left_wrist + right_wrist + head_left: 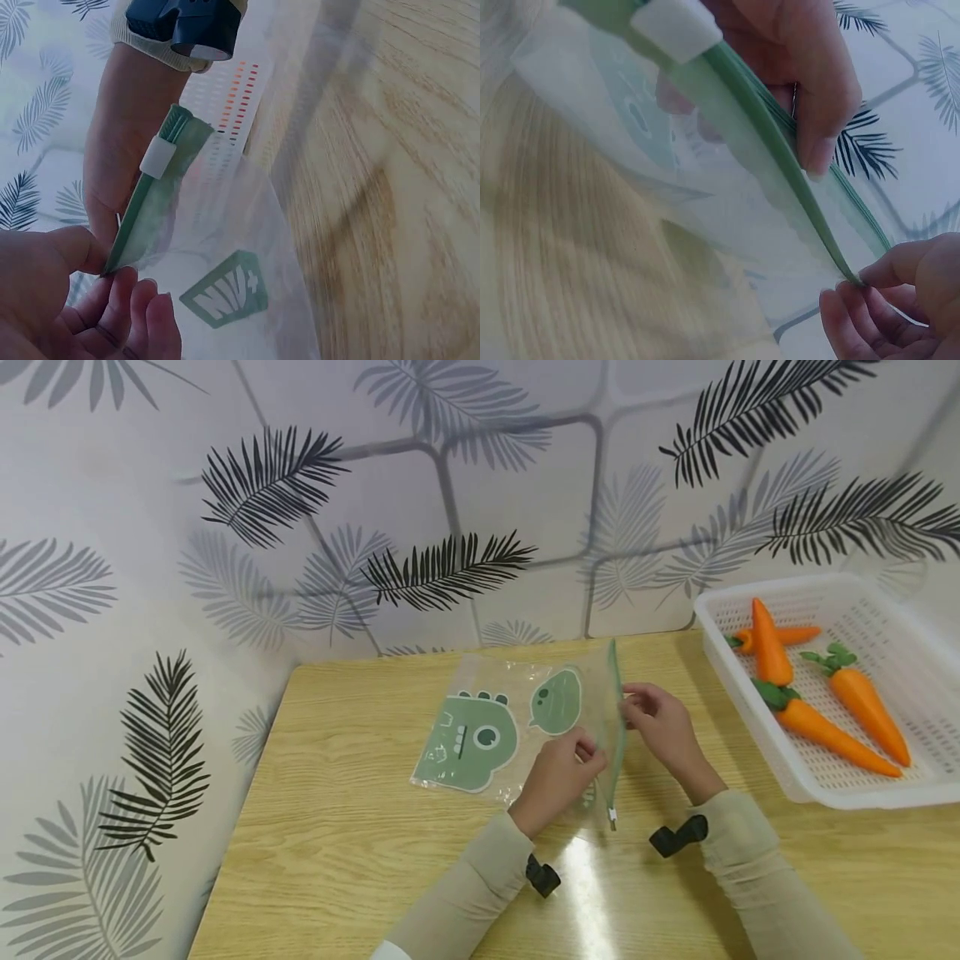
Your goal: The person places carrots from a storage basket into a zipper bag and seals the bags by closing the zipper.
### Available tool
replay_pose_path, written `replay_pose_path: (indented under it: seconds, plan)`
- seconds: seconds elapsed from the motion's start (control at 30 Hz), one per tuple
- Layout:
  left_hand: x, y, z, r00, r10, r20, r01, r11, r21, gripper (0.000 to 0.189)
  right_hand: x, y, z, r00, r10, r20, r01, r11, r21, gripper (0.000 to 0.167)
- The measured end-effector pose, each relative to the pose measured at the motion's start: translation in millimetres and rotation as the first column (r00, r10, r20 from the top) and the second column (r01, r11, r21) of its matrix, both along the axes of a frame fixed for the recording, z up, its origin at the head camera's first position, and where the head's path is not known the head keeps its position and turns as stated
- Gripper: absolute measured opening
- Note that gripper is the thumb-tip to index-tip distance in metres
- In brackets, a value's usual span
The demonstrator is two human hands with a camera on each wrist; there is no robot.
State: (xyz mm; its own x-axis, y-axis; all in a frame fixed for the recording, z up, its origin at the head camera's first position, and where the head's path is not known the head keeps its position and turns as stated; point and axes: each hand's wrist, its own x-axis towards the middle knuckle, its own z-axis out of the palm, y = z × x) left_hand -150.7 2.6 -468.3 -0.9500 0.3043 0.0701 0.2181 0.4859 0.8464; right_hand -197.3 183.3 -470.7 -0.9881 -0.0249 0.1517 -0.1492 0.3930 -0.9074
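A clear slider zip bag point(498, 681) with green dinosaur prints lies on the table, its green-edged mouth raised toward the right. My left hand point(558, 777) pinches one edge of that mouth between thumb and fingers, as the left wrist view shows close up. From the other side my right hand point(666, 731) pinches the green zip strip point(791, 169) with thumb and fingertips. Between the hands the two strips stand parted in the right wrist view. The white slider point(158, 156) sits near the end of the strip closest to me.
A white perforated basket point(810, 781) stands at the right, holding several orange carrots point(870, 710) with green tops. Behind the wooden table point(322, 827) rises a wall covering point(517, 502) with a feather-leaf pattern. Black cameras are strapped to both wrists.
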Motion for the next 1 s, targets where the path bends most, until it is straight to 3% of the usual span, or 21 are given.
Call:
replay_pose_path:
  seconds: [0.37,0.67,1.0]
  plan:
    - [3.4,-11.2,14.2,0.998,0.054,-0.03,-0.053,0.998,0.02,0.008,-13.8,-1.6,4.1,0.997,-0.034,-0.073,0.041,0.995,0.09,0.022]
    - [-8.2,-29.4,27.6,0.988,0.143,0.058,-0.149,0.982,0.114,0.021,-9.2,-9.8,19.7,0.987,-0.018,-0.157,0.04,0.99,0.136,0.02]
    - [-18.8,-41.8,26.3,0.977,0.184,0.106,-0.202,0.96,0.196,0.027,-3.1,-14.7,29.6,0.979,0.053,-0.195,-0.023,0.988,0.155,0.022]
